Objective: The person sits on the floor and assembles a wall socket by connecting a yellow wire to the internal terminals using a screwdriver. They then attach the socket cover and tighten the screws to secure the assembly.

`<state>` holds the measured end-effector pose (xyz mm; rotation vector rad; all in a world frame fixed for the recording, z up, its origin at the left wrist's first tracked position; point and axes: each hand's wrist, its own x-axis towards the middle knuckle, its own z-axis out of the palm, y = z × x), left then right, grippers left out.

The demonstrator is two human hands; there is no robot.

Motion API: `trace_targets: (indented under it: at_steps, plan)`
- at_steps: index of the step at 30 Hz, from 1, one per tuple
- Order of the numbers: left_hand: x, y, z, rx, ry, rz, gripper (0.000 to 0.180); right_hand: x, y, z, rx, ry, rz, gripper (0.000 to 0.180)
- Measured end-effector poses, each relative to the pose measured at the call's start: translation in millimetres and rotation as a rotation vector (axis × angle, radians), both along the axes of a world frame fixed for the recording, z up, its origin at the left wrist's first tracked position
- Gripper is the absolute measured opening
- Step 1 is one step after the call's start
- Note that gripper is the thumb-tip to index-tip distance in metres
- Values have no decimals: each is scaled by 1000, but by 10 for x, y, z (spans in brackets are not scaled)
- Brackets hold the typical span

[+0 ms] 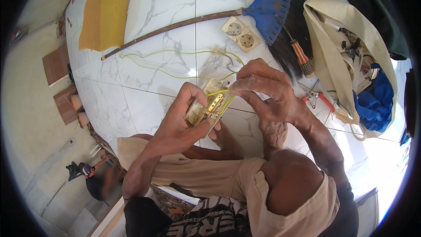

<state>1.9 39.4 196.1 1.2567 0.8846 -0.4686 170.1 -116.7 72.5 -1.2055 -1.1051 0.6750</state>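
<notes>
Left hand: fingers clamped on socket housing. Right hand: fingertips pinched together on yellow-green wire. Two-outlet faceplate lies on far side

The left tiles leave passage — wire, then broom handle, block the far side.

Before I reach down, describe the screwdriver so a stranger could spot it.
Find the blue broom head at the top, left of the open cream bag. The screwdriver lies beside the bag, its shaft crossing the black bristles. Unlike the red-handled pliers below, its single handle has red and pale stripes.
</notes>
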Motion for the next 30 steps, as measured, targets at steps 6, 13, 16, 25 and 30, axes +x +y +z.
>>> trace_targets:
  at_steps: [6,13,16,25,30]
  plan:
    - [-16,-25,-24,32,-25,1,31,-21,30,-34,82,-114,-45,36]
    - [18,-8,10,34,10,-11,32,-54,47,-77,136,-107,-24,39]
    - [-4,-1,0,31,3,-8,32,-97,74,-51,109,-83,-41,33]
    - [-12,13,-8,30,22,-34,39,93,116,88,-81,-33,138,19]
    - [-20,40,2,50,18,-42,44,133,212,208,-141,55,162,15]
